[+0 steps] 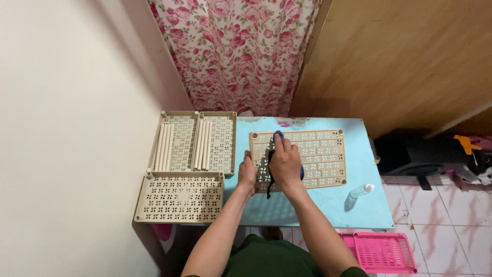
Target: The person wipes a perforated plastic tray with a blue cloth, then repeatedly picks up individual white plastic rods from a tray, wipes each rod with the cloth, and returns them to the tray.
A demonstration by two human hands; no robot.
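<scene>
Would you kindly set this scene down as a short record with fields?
Surface: light blue table
Left hand: resting flat on the left end of a beige perforated panel, steadying it
Right hand: pressing a dark blue cloth onto the same panel
Left of the table: two beige trays holding pale rods, with another perforated panel in front of them
Also on the table: clear plastic bottle lying near the right edge
Floor: pink basket, lower right
Behind: floral curtain
</scene>
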